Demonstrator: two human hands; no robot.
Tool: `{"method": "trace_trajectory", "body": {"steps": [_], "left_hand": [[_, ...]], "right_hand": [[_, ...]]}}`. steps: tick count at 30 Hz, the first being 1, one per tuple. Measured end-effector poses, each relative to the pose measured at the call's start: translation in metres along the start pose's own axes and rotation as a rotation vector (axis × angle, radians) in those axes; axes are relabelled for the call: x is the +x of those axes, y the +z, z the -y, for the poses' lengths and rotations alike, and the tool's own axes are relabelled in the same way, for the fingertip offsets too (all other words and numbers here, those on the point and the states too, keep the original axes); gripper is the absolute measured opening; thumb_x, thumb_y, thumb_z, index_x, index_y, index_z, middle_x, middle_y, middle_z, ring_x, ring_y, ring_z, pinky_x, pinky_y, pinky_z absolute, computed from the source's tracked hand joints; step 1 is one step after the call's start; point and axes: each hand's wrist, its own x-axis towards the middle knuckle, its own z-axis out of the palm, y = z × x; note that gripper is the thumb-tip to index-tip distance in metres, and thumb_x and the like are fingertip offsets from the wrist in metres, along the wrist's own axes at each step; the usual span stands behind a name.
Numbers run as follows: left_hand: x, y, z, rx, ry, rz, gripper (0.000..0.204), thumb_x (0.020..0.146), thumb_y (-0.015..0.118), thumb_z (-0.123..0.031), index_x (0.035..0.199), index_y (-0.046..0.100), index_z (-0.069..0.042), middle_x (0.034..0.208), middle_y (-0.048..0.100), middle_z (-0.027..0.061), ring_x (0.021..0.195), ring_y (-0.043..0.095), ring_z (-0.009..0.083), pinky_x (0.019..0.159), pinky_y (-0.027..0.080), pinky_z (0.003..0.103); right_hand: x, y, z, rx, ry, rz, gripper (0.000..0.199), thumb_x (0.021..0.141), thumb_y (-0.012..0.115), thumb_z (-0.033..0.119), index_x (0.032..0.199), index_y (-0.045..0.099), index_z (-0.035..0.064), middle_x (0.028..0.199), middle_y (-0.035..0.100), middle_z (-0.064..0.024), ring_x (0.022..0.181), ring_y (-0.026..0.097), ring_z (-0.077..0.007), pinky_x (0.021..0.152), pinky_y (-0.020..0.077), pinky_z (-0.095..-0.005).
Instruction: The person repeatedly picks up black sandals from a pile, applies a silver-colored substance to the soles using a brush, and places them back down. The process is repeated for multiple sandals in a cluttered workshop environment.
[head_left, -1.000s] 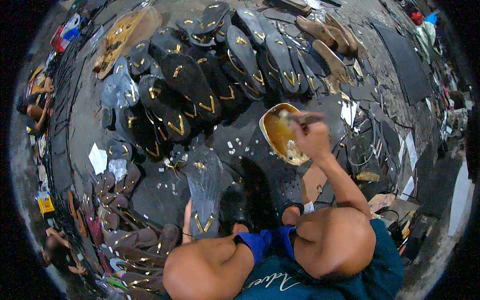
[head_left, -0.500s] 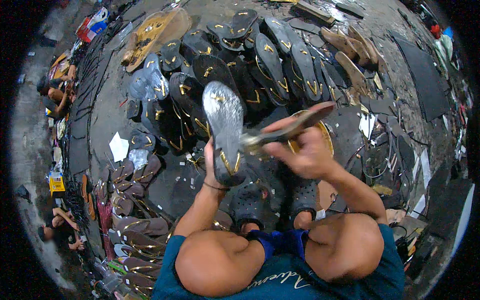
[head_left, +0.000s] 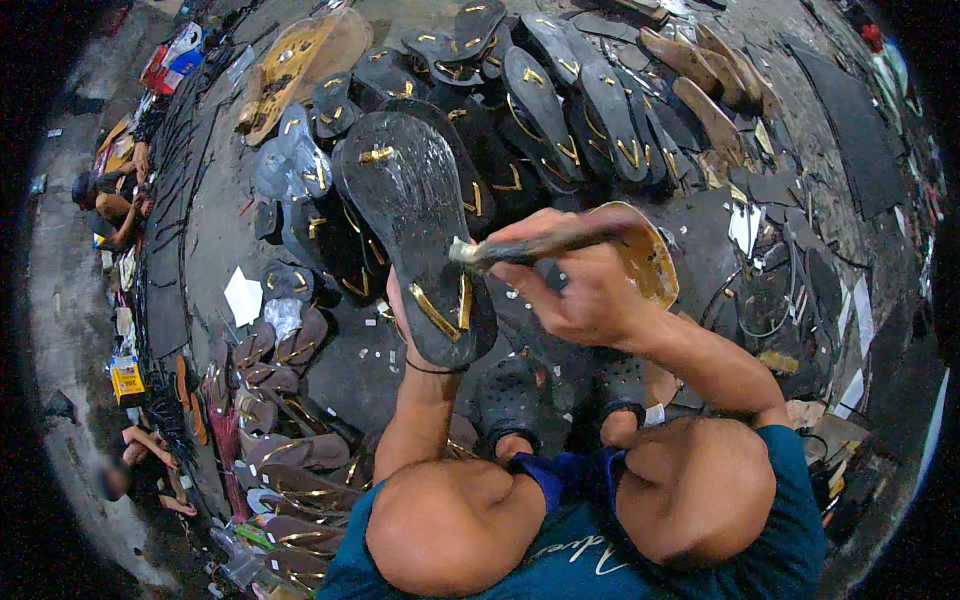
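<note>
A black sandal sole (head_left: 395, 215) with gold strap ends on its upturned face is held by my left hand (head_left: 395, 300), whose fingers are mostly hidden beneath it. Whitish wet streaks mark the sole's wide end. My right hand (head_left: 590, 290) is closed round a dark-handled brush (head_left: 520, 245). The brush's pale, smeared tip meets the right edge of the sole near its middle. Just beyond my right hand is a yellowish container (head_left: 650, 265) with dark stains inside, partly covered by the hand and brush.
Several black soles with gold strap ends (head_left: 540, 110) lie beyond my hands. Brown sandals (head_left: 300, 455) are piled at the lower left. A stained board (head_left: 300, 70), wooden shoe forms (head_left: 690, 70) and a black sheet (head_left: 840, 120) lie farther off. Other people (head_left: 120, 205) sit at the left.
My left hand has raised the sole and tilted it, so its bright sheen has dulled. The brush has moved slightly left and up, onto the sole's edge.
</note>
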Motion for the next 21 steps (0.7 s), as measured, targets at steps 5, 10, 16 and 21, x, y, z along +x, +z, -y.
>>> {"method": "trace_trajectory", "body": {"steps": [5, 10, 16, 21], "left_hand": [[0.022, -0.027, -0.006, -0.381, -0.184, 0.319, 0.052, 0.089, 0.056, -0.036, 0.125, 0.05, 0.001, 0.116, 0.058, 0.0176, 0.11, 0.054, 0.0281, 0.099, 0.045, 0.04], [0.013, -0.046, 0.0, 0.037, -0.078, -0.055, 0.048, 0.098, 0.04, -0.043, 0.124, 0.056, -0.006, 0.11, 0.065, 0.012, 0.097, 0.064, 0.0239, 0.083, 0.054, 0.039], [-0.013, -0.001, 0.013, -0.338, -0.389, 0.244, 0.042, 0.102, 0.037, -0.038, 0.116, 0.06, -0.005, 0.107, 0.067, 0.0102, 0.096, 0.066, 0.0225, 0.083, 0.055, 0.036], [-0.004, 0.014, 0.002, -0.189, -0.283, 0.204, 0.041, 0.102, 0.036, -0.035, 0.11, 0.062, -0.004, 0.096, 0.069, 0.0091, 0.075, 0.068, 0.0215, 0.069, 0.059, 0.034]], "right_hand": [[-0.042, 0.013, 0.029, 0.099, -0.215, 0.423, 0.045, 0.07, 0.073, 0.009, 0.114, 0.063, 0.0099, 0.101, 0.065, -0.0063, 0.089, 0.061, -0.0274, 0.078, 0.0451, -0.0389], [-0.025, 0.024, 0.028, -0.11, -0.371, 0.375, 0.044, 0.07, 0.069, 0.014, 0.113, 0.062, 0.0144, 0.09, 0.062, -0.0041, 0.086, 0.06, -0.0277, 0.069, 0.0443, -0.042], [0.021, 0.01, 0.005, -0.474, -0.34, 0.292, 0.029, 0.077, 0.061, 0.019, 0.106, 0.064, 0.0179, 0.089, 0.061, -0.0007, 0.083, 0.058, -0.0216, 0.07, 0.0428, -0.0384], [-0.018, 0.016, 0.036, -0.263, -0.446, 0.235, 0.033, 0.076, 0.059, 0.022, 0.109, 0.064, 0.0175, 0.089, 0.058, 0.0004, 0.085, 0.058, -0.0187, 0.074, 0.0426, -0.0355]]}}
